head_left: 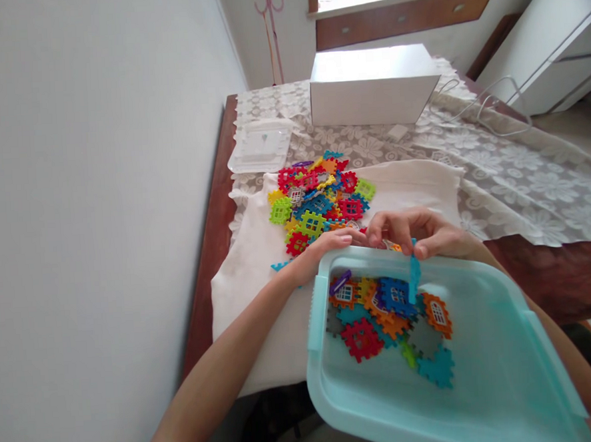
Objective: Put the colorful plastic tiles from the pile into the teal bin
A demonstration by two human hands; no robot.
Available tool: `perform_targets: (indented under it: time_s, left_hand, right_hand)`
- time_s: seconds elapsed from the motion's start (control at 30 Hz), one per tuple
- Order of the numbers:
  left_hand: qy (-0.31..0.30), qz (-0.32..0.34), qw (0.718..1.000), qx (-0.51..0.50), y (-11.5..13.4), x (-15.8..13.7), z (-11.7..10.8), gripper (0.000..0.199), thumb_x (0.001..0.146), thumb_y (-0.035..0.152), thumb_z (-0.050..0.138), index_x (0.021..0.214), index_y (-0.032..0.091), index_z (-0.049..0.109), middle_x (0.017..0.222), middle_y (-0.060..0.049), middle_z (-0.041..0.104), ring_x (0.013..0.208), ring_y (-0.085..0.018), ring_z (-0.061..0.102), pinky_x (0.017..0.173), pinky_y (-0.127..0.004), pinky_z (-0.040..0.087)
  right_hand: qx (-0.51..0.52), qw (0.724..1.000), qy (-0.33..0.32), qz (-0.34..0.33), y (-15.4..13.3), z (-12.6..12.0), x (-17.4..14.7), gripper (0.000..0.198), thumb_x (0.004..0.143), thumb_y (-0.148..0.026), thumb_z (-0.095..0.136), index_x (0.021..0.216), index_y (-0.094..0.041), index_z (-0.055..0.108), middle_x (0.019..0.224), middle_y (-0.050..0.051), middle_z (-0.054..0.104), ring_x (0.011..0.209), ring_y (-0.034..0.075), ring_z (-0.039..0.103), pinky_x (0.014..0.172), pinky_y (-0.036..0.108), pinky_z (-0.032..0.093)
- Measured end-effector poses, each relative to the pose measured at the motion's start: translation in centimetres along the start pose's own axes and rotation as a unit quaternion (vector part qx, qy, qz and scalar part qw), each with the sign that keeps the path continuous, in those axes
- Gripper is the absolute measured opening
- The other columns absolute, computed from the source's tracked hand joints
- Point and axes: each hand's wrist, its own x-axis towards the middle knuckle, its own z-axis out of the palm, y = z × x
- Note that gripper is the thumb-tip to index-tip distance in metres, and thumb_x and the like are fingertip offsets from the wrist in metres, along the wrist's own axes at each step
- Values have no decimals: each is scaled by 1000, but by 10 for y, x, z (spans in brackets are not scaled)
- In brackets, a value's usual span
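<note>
Fingers of the right hand (pixel 439 235) are drawn together near the middle of the frame, thumb and forefinger nipping the top end of a light-blue piece (pixel 414 280), with the other fingers curled beside them. That piece hangs downward from the pinch, nearly edge-on to me, just inside the far rim of an aqua tub (pixel 489 356) that fills the lower right. Beside it, the left hand (pixel 322 249) lies along the outside of the tub's far left corner, its fingers fairly straight and pointing toward the right hand; their tips are partly hidden, and I cannot tell whether they grip anything. The tub looks like smooth, cloudy plastic with rounded corners and a thick lip. Beneath the hanging piece lies a loose cluster of flat, notch-edged pieces: a red square (pixel 360 340), a grey one (pixel 425 338), and an orange one (pixel 437 314) with a white lattice window. Past the hands, around the centre, a bigger heap (pixel 312 203) of the same toothed shapes in red, lime, yellow and blue sits on a soft, creased white cloth (pixel 258 310). Flower-patterned lace (pixel 538 186) spreads across the right, and a crisp-edged white box (pixel 373 99) stands at upper centre.
</note>
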Motion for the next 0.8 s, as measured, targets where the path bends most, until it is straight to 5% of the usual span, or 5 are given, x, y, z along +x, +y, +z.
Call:
perform_targets:
  time_s: [0.2, 0.37, 0.57, 0.67, 0.8]
  left_hand:
    - [0, -1, 1000, -15, 1, -1, 2, 43, 87, 51, 66, 108, 16, 79, 121, -12, 74, 116, -28, 64, 98, -33, 47]
    - [-9, 5, 1000, 19, 5, -1, 2, 46, 88, 53, 64, 108, 15, 79, 121, -13, 74, 114, -29, 66, 97, -34, 48]
    - [-23, 7, 999, 23, 4, -1, 1, 50, 91, 54, 61, 113, 14, 79, 126, -14, 75, 112, -29, 67, 95, -34, 49]
    - [-23, 7, 1000, 20, 3, -2, 1, 49, 92, 53, 60, 114, 14, 79, 126, -14, 74, 113, -29, 66, 95, -34, 48]
    - [-16, 10, 1000, 18, 3, -1, 3, 49, 90, 55, 61, 108, 13, 79, 127, -15, 74, 117, -31, 64, 95, -35, 49]
  right_hand:
    - [-31, 999, 20, -37, 5, -2, 2, 44, 99, -63, 66, 95, -23, 84, 116, 12, 73, 112, 27, 66, 105, 42, 52]
    - [-97, 979, 178, -15, 9, -2, 3, 45, 100, -66, 62, 86, -28, 84, 99, 9, 72, 97, 27, 67, 93, 43, 56]
    - [-400, 857, 325, -13, 30, -12, 17, 30, 100, -54, 68, 114, -31, 80, 120, 9, 75, 113, 31, 68, 102, 49, 56]
    - [-542, 786, 298, -13, 48, -20, 19, 50, 98, -52, 70, 145, -32, 68, 157, 12, 61, 148, 37, 52, 125, 60, 42]
    - [-599, 772, 207, 46, 65, -30, 15, 53, 102, -50, 66, 152, -33, 63, 169, 10, 50, 160, 39, 40, 131, 66, 32]
